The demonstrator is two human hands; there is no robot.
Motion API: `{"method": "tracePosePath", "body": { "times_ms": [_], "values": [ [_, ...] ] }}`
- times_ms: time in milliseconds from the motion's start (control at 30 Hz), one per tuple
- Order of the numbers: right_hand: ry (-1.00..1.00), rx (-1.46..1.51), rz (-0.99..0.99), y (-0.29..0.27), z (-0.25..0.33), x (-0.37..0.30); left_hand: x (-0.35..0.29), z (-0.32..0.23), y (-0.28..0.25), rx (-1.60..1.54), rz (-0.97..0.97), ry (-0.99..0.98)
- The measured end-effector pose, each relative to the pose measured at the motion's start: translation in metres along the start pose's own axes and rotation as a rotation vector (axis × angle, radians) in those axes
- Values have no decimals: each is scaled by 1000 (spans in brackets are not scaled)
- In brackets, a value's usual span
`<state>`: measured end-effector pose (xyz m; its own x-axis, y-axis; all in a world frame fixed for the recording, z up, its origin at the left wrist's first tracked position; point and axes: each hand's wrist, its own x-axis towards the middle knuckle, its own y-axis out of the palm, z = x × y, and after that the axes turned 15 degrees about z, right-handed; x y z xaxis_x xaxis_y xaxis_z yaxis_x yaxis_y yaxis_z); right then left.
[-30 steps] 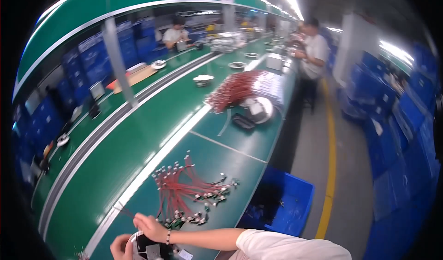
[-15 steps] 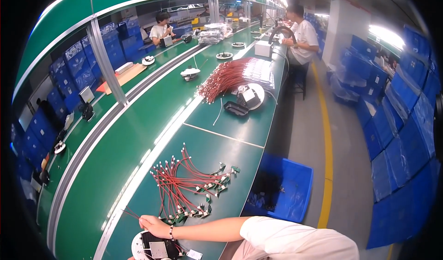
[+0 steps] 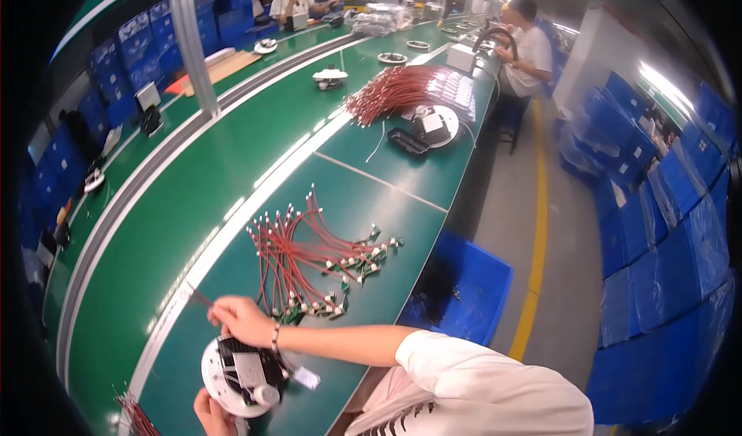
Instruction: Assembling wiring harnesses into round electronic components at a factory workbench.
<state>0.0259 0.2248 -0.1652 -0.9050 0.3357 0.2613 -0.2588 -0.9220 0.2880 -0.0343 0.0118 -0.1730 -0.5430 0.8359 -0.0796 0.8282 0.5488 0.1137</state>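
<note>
White single device (image 3: 249,368) between two hands (image 3: 243,321)

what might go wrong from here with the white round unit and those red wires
The red wire pinched in the right hand could snag or kink if tugged. The right forearm passes close to the green boards on the red cables, so a sweep might drag the tangle. The white round unit could turn or slip if the left hand at its lower rim loosens.
</note>
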Motion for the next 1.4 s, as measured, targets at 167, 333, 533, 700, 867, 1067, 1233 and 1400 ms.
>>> {"method": "tracePosePath", "body": {
  "times_ms": [167, 333, 533, 700, 867, 1067, 1233, 1400],
  "values": [
    [-204, -73, -109, 6, 31, -4, -4, -20, 15, 60, -59, 7],
    [-195, -627, 62, 14, 100, -38, 4, -39, 26, -29, 82, 13],
    [-151, -1047, 334, 42, 106, -52, 0, -35, 22, -128, 132, 40],
    [-150, -1192, 346, 42, 105, -54, 0, -33, 20, -163, 138, 32],
    [-154, -1176, 294, 37, 97, -49, 2, -29, 19, -163, 147, 42],
    [-153, -1178, 219, 37, 90, -44, 5, -28, 15, -168, 151, 53],
    [-138, -1226, 229, 37, 88, -44, 6, -28, 14, -178, 146, 47],
    [-155, -1307, 290, 43, 84, -42, 5, -27, 13, -121, 161, 72]
  ]
}}
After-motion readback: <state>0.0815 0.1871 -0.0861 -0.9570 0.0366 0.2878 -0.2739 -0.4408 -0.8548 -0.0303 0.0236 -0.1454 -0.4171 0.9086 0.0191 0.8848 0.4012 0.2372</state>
